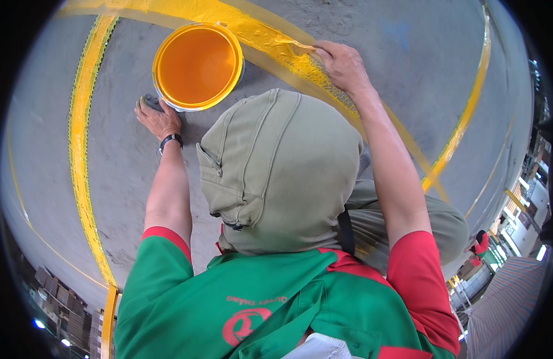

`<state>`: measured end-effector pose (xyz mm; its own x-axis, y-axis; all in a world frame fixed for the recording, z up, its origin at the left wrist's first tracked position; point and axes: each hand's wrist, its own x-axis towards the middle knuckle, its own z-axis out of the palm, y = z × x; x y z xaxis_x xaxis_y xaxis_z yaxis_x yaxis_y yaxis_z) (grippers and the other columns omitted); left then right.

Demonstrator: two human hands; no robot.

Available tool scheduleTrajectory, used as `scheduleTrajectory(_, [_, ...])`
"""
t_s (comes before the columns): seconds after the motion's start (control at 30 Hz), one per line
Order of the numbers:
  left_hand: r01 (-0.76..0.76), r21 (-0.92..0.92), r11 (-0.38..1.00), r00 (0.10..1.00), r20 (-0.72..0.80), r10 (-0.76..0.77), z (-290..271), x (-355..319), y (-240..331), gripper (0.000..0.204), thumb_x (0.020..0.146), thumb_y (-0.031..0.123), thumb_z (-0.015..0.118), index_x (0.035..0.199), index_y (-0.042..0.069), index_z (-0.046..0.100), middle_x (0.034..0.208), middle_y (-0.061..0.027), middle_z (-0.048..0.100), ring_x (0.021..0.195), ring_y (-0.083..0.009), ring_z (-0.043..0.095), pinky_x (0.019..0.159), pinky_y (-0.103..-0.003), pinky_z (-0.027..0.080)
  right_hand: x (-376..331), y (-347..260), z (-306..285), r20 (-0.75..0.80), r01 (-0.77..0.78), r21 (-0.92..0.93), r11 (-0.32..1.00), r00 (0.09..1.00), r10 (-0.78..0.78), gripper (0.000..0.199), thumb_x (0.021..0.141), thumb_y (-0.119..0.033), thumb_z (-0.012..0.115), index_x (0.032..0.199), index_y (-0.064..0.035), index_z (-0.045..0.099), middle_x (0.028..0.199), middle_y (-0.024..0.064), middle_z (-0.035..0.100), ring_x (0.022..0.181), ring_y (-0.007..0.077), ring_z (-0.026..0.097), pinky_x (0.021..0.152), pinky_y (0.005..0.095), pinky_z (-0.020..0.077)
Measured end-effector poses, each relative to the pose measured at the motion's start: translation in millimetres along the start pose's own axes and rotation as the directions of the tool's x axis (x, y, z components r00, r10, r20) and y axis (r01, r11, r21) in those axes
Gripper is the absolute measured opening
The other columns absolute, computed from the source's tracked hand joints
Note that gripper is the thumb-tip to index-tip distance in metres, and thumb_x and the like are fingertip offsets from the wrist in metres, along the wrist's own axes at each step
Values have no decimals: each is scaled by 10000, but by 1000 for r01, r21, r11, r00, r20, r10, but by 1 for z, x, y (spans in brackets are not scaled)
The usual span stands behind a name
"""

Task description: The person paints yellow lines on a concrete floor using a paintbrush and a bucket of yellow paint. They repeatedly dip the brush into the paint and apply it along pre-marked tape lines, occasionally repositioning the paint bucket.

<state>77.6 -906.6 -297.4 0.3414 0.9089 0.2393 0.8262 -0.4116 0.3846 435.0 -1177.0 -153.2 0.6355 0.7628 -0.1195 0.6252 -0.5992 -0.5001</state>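
My right hand (342,67) is closed round a thin, yellow-coated paint tool (301,45), whose tip lies on the wide yellow stripe (264,36). Whether it is a brush or a scraper I cannot tell. Thick wet paint sits around the tip, while the stripe nearer my knee is thinly covered. My left hand (161,119), with a dark band at its wrist, rests on the grey floor, fingers apart and holding nothing. Just beyond it stands an open bucket (198,66) with yellow paint over its inside and rim.
My bent knee (282,161) in khaki trousers fills the middle. Clear tape (342,102) edges the wide stripe. Other yellow lines run down the left (82,113) and right (468,116) of the grey floor (408,72). A striped cloth (507,305) shows at the lower right.
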Motion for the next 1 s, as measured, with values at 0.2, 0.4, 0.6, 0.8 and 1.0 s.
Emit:
scheduleTrajectory(0.2, [20, -23, 1000, 999, 26, -19, -2, 2, 1, 596, 936, 230, 624, 1420, -42, 406, 1479, -255, 392, 1401, -411, 332, 1185, -501, 279, 11, -12, 26, -173, 39, 266, 963, 985, 8, 283, 983, -267, 546, 1133, -90, 708, 1022, 196, 714, 970, 406, 666, 870, 477, 512])
scheduleTrajectory(0.4, [-1, -6, 1000, 999, 35, 1, -1, -1, 0, 607, 937, 229, 607, 1434, -45, 390, 1490, -255, 382, 1412, -408, 315, 1192, -498, 263, -43, 23, -16, 108, -188, -55, 981, 975, 193, 269, 980, -265, 566, 1129, -98, 714, 986, 203, 711, 944, 407, 667, 833, 471, 522])
scheduleTrajectory(0.6, [13, 23, 1000, 999, 36, -14, 0, 1, 0, 607, 946, 258, 594, 1432, -45, 396, 1491, -252, 385, 1410, -409, 321, 1189, -496, 269, -28, 8, -19, -78, -45, 205, 978, 995, 63, 284, 998, -282, 546, 1140, -103, 714, 956, 180, 721, 903, 388, 676, 831, 463, 524])
scheduleTrajectory(0.8, [9, 12, 1000, 999, 45, -10, 2, 1, -4, 595, 957, 266, 580, 1432, -43, 400, 1490, -247, 394, 1415, -403, 318, 1191, -491, 271, -22, 22, -8, 155, -118, 29, 993, 981, 112, 268, 997, -265, 562, 1137, -99, 719, 1007, 159, 726, 962, 363, 675, 866, 455, 517])
scheduleTrajectory(1.0, [35, 20, 999, 998, 49, -36, 0, 0, -1, 594, 957, 261, 581, 1433, -43, 397, 1497, -250, 387, 1417, -406, 314, 1195, -494, 267, -27, 25, -32, 43, -32, 95, 995, 999, 28, 262, 991, -267, 569, 1140, -115, 723, 1037, 151, 727, 985, 368, 669, 879, 461, 512])
